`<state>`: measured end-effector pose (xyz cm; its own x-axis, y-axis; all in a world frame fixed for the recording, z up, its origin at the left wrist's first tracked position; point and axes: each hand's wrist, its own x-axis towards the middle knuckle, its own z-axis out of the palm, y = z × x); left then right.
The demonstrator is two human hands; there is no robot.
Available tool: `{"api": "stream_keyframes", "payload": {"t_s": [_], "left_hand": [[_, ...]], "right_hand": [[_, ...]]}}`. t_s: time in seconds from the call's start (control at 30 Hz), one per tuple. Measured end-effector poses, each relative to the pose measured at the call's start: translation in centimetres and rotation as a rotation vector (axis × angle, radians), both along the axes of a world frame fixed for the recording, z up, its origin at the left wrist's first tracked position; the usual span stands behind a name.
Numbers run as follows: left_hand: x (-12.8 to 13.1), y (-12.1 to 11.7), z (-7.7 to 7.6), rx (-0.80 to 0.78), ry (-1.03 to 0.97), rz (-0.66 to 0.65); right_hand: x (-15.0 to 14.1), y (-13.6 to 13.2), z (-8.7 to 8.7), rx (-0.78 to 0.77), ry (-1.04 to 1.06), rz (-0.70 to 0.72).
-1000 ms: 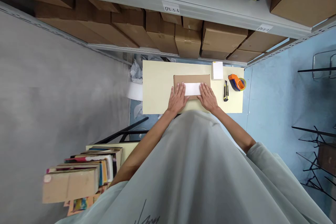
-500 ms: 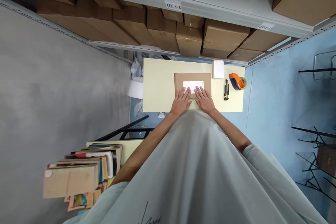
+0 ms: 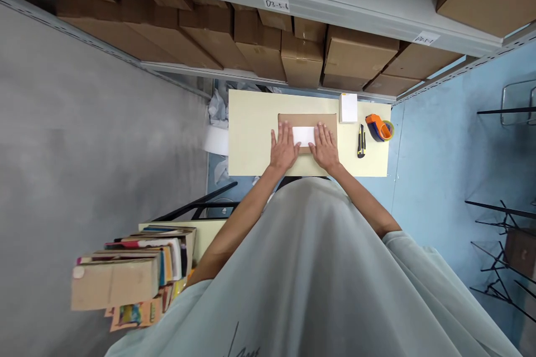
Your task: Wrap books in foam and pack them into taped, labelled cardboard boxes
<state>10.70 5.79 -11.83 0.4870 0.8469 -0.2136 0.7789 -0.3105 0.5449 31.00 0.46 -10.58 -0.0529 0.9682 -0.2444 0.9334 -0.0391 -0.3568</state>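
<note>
A flat brown cardboard parcel (image 3: 307, 120) lies on a pale yellow table (image 3: 251, 134), with a white label (image 3: 304, 135) on its top. My left hand (image 3: 283, 148) lies flat and open on the parcel, its fingers at the label's left edge. My right hand (image 3: 324, 146) lies flat and open at the label's right edge. Both palms press down on the parcel's top; neither hand grips anything.
To the right on the table are a small white box (image 3: 348, 107), a black and yellow utility knife (image 3: 360, 141) and an orange tape dispenser (image 3: 378, 128). Shelves of cardboard boxes (image 3: 301, 58) stand behind. A box of books (image 3: 134, 268) is at the lower left.
Both hands slid from the parcel's near edge, below the label, back up to either side of the label, fingers still flat.
</note>
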Motion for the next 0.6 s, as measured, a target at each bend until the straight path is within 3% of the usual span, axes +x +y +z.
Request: {"api": "stream_keyframes", "payload": {"t_s": [0.07, 0.2, 0.33, 0.43, 0.5, 0.6], "left_hand": [[-0.5, -0.8, 0.1, -0.009, -0.021, -0.113], [-1.7, -3.1, 0.6, 0.0, 0.026, -0.037], [-3.3, -4.3, 0.0, -0.036, -0.045, -0.153], [-4.8, -3.7, -1.6, -0.071, -0.08, 0.113], [-5.3, -3.1, -3.0, -0.198, -0.139, 0.289], [-5.1, -2.4, -4.1, -0.425, -0.294, 0.357]], "right_hand": [[0.3, -0.7, 0.1, -0.012, 0.022, 0.09], [1.2, -2.8, 0.5, -0.016, -0.017, -0.001], [3.0, -5.0, 0.1, -0.025, 0.048, 0.065], [4.9, -6.0, -1.2, -0.024, 0.081, -0.167], [5.8, -6.1, -2.3, -0.063, 0.183, -0.329], [5.7, -5.9, -3.5, -0.115, 0.443, -0.406]]}}
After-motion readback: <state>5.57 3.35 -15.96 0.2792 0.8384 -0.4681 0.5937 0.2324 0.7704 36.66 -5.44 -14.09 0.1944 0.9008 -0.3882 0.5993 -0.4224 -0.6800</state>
